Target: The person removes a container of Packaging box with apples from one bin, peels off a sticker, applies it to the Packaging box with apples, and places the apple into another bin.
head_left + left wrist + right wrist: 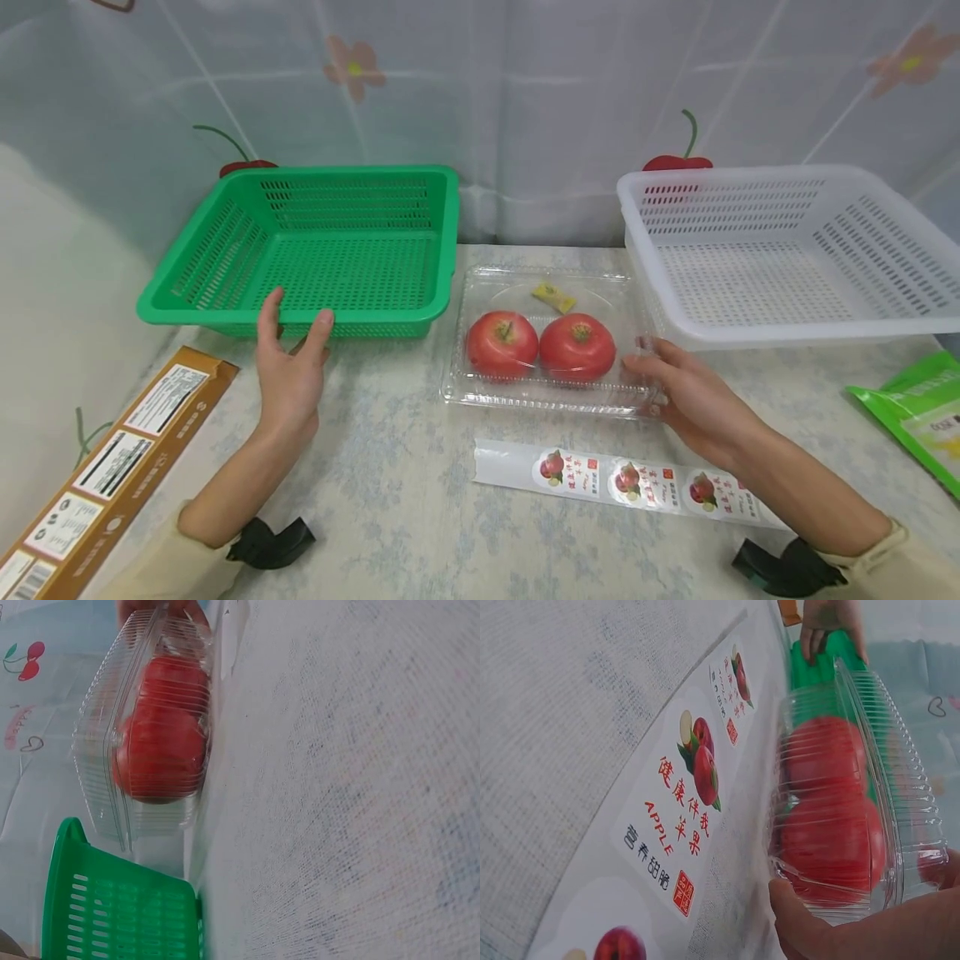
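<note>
A clear plastic clamshell box (551, 396), its lid down, holds two red apples (502, 344) and a small yellow packet (553, 296). My right hand (693, 396) grips the box by its right side, thumb at the near corner; the right wrist view shows the thumb (799, 919) against the box wall. At the front rim of the green basket (360, 321) is my left hand (291, 375), thumb and forefinger spread apart. Whether it touches the rim is hard to tell. No goods show inside the green basket.
On the right stands a white basket (795, 332), beside the box. A strip of apple stickers (510, 465) lies in front of the box. There is a long brown carton (142, 442) at the left and a green packet (918, 408) at the right edge.
</note>
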`<state>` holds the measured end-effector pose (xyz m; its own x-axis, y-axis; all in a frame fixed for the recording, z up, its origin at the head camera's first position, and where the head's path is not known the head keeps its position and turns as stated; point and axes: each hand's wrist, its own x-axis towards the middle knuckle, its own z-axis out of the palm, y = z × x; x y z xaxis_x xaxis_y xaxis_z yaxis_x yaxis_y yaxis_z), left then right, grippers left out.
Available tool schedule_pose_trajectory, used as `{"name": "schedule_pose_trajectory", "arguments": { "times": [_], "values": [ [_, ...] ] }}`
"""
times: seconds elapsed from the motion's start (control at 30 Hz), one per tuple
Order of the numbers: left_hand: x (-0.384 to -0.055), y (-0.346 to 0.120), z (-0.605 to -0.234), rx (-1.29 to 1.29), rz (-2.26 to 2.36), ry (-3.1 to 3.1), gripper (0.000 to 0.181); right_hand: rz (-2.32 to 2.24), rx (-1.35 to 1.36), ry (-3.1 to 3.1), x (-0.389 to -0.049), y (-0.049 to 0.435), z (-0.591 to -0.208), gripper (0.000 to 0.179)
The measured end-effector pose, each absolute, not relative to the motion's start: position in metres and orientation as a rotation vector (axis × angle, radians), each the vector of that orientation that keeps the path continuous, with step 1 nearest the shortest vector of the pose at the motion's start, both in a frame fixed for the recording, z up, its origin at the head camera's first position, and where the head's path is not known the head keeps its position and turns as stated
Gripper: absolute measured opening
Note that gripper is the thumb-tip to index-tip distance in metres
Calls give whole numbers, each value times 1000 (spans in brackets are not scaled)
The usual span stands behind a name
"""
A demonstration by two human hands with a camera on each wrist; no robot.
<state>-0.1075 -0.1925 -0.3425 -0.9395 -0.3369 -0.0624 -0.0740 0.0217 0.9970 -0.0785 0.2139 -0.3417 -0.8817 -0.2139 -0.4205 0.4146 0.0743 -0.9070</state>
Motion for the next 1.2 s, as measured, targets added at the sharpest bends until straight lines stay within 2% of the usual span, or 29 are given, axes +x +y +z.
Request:
{"name": "schedule_pose_trajectory", "arguments": {
  "times": [0.27, 0.57, 0.67, 0.73, 0.83, 0.93, 1.07, 1.2],
  "values": [
    [-107, -193, -342, 389, -2059, -2114, 73, -1784, 197, 2128, -67, 214, -337, 89],
    [-96, -203, -326, 427, -2271, -2033, 72, -1663, -10, 2722, -22, 208, -332, 58],
    [-86, -198, -324, 456, -2283, -1873, 63, -1932, -62, 2823, -12, 203, -328, 47],
    [-79, -192, -324, 426, -2260, -1772, 54, -2154, -191, 2807, -8, 199, -326, 41],
    [-67, -181, -326, 264, -2233, -1725, 40, -2281, -502, 2734, -5, 195, -327, 33],
    [-55, -168, -329, -6, -2175, -1834, 32, -2057, -732, 2793, -3, 189, -332, 36],
    [-37, -148, -334, -343, -2101, -2086, 32, -1706, -752, 2824, -1, 178, -340, 37],
    [-25, -129, -337, -498, -2055, -2447, 29, -1496, -766, 2800, -3, 167, -350, 27]
  ]
}}
